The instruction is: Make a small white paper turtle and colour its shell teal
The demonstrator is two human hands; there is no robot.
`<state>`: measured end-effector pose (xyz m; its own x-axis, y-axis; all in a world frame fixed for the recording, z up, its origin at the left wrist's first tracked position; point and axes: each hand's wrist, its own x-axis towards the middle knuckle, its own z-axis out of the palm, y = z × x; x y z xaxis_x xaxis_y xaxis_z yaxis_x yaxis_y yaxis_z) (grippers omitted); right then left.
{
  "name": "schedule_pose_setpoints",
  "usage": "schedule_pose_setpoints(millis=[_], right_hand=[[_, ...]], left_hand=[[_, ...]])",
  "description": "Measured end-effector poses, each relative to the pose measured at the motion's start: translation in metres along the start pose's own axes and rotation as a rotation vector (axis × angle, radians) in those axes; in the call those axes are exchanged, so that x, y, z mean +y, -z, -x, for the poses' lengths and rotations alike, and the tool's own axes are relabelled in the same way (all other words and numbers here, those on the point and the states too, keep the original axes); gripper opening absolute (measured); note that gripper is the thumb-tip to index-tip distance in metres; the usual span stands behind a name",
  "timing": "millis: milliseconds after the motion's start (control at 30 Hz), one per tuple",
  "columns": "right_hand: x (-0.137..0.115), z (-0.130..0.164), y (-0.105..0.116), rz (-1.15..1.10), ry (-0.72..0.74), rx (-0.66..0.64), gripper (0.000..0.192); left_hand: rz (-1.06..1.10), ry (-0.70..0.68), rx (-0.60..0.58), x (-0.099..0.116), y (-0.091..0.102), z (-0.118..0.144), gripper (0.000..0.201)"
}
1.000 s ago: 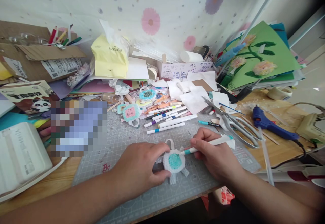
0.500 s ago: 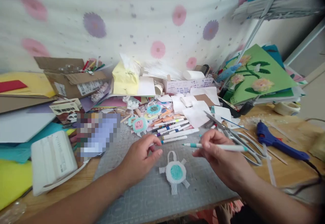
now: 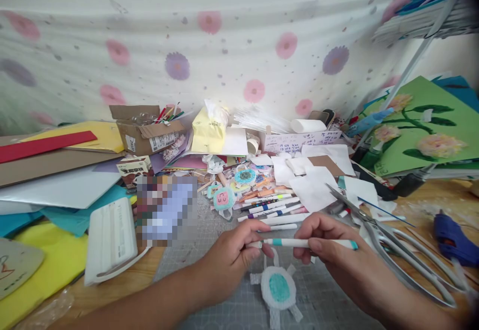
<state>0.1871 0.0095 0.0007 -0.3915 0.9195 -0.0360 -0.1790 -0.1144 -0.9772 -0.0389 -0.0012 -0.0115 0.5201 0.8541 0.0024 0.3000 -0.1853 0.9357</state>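
In the head view my right hand (image 3: 339, 257) is closed around a white marker (image 3: 294, 243) with teal bands, its tip pointing left. My left hand (image 3: 234, 252) pinches a small white marker cap (image 3: 255, 245), which is level with the tip and almost touching it. Just below both hands, a white turtle-shaped cutout (image 3: 279, 288) with a teal-coloured centre lies on the grey cutting mat (image 3: 202, 315). Behind my fingers lie several markers (image 3: 269, 208). Two finished-looking coloured cutouts, one with a pink face (image 3: 223, 198) and one blue and round (image 3: 245, 176), rest farther back.
Large scissors (image 3: 389, 235) lie open to the right, with a blue glue gun (image 3: 454, 238) beyond them. Paper scraps (image 3: 314, 185) cover the back of the mat. A white device with a cable (image 3: 112, 238) and coloured sheets (image 3: 48, 250) are at the left.
My hands have come together, bringing the marker tip close to the cap in my left hand. The camera view has tilted up and shifted left, so objects appear lower and farther right.
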Motion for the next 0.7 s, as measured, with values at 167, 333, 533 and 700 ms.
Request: schedule_pose_setpoints(millis=[167,333,533,700], right_hand=[[0.002,0.003,0.002,0.174,-0.036,-0.013,0.016],[0.0,0.006,0.003,0.31,-0.025,0.018,0.017],[0.004,0.005,0.005,0.352,-0.007,-0.006,0.018],[0.006,0.004,0.006,0.455,-0.031,-0.02,0.018]], left_hand=[[-0.05,-0.013,-0.01,0.0,0.0,0.003,0.029],[-0.032,-0.037,-0.007,0.0,0.0,0.004,0.026],[0.012,-0.051,-0.009,0.003,0.001,0.006,0.027],[0.011,-0.073,-0.064,0.01,0.001,0.007,0.026]])
